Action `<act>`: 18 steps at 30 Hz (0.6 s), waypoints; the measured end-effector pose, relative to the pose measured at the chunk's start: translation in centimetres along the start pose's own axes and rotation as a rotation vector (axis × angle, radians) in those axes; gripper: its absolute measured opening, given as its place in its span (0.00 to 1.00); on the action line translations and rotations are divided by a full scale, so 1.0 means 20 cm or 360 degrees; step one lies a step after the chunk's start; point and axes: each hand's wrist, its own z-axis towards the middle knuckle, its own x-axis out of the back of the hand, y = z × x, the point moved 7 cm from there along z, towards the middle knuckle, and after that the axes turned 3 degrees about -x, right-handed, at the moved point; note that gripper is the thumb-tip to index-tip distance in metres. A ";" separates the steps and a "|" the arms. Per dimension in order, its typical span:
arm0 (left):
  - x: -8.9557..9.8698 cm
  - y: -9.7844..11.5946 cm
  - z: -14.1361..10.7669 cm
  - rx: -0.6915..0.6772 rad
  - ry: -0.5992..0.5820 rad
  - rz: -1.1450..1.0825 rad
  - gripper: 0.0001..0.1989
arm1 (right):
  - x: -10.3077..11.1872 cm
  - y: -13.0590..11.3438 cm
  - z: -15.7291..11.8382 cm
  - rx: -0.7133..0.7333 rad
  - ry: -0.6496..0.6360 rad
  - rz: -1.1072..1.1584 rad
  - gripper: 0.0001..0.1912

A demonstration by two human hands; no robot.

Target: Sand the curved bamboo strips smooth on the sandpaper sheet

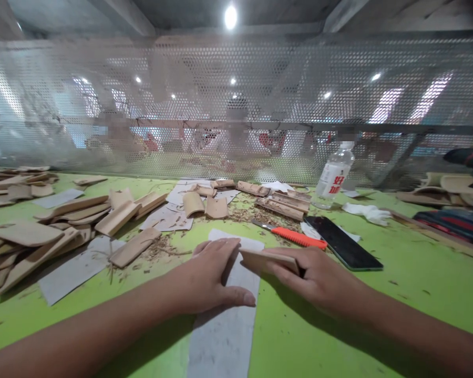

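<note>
Surface, green, carrying all. Pile of bamboo pieces, at left, apparently kept aside for elbow room. Paper strip, lengthwise beneath the left hand: palm down, thumb spread, grasping nothing visible, probably for steadying the sheet. Bottle, standing at back, seemingly clear of the arms. Right hand, gripping, thumb opposing fingers, likely for control. Phone, flat. Orange-handled knife, near phone, presumably for easy reach. Single slat, in the right hand, one end over the paper. Shavings, scattered.
</note>
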 end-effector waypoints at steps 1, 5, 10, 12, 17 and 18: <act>0.00 0.00 0.00 -0.0009 0.0006 -0.0007 0.47 | 0.00 0.00 0.00 0.0003 0.0017 -0.0006 0.17; -0.01 -0.01 0.00 0.0017 -0.0023 -0.0027 0.47 | -0.02 -0.02 -0.01 0.0051 -0.0071 0.0021 0.18; -0.02 -0.02 0.00 0.0006 -0.0029 -0.0030 0.49 | -0.01 0.02 0.00 0.0017 -0.0067 -0.0058 0.18; -0.02 -0.02 0.00 0.0009 -0.0038 -0.0032 0.48 | -0.02 0.03 0.01 0.0022 -0.0070 -0.0062 0.18; -0.01 -0.01 0.00 0.0003 -0.0028 -0.0023 0.45 | -0.02 0.01 0.00 0.0058 -0.0023 -0.0138 0.17; -0.01 -0.01 0.00 0.0001 -0.0023 -0.0020 0.45 | -0.02 0.00 0.00 0.0076 -0.0025 -0.0169 0.16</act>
